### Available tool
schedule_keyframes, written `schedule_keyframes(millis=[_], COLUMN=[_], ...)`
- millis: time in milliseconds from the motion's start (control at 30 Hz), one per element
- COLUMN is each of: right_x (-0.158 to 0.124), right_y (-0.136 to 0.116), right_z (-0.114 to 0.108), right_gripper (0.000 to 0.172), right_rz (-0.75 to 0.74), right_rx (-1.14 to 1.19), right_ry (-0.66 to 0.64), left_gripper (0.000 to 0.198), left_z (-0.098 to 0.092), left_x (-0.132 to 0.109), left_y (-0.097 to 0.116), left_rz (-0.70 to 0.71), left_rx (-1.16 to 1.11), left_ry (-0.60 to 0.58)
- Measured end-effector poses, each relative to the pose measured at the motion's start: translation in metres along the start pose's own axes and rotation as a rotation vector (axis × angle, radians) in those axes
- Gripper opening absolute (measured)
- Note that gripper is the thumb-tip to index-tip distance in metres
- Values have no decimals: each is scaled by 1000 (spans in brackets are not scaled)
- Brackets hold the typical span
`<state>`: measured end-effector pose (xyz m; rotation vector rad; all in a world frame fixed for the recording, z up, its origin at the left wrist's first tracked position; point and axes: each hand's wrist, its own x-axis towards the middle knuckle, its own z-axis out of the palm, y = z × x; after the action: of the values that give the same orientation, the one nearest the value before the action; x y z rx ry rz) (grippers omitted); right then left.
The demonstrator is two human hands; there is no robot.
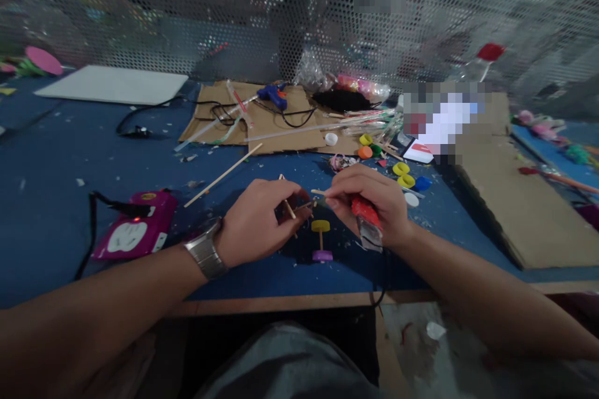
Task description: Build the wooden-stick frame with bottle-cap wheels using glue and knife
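My left hand (257, 218), with a metal watch at the wrist, curls around thin wooden sticks (290, 209) joined into a small frame. My right hand (374, 196) pinches a short wooden stick (319, 192) between thumb and fingers. Against that palm sits a red corded tool (365, 212), wrapped in silvery tape at its lower end; its kind is hidden by the hand. Just below and between the hands lie a yellow cap (321, 225) and a purple cap (322, 255), linked by a stick like an axle. The fingertips of both hands are close together but apart.
A magenta power box (138, 224) with a lit red light stands at left. A loose wooden stick (223, 174) lies ahead. Cardboard (281, 131) bears a blue glue gun (272, 96). Bottle caps (406, 181) and a cardboard sheet (528, 212) are at right, before a perforated metal screen (224, 12).
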<state>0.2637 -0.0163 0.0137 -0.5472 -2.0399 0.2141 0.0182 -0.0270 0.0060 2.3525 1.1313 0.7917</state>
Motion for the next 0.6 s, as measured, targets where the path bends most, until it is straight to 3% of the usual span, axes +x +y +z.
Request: schedule_keyframes(millis=[600], right_x=[1], right_y=[-1], right_z=[0], right_gripper=[18], right_rz=[-4], right_rx=[8], right_ry=[-8], left_gripper=[55], left_z=[3], left_x=[0], left_y=[-4], left_rz=[0], left_rx=[-65], left_ry=[-54])
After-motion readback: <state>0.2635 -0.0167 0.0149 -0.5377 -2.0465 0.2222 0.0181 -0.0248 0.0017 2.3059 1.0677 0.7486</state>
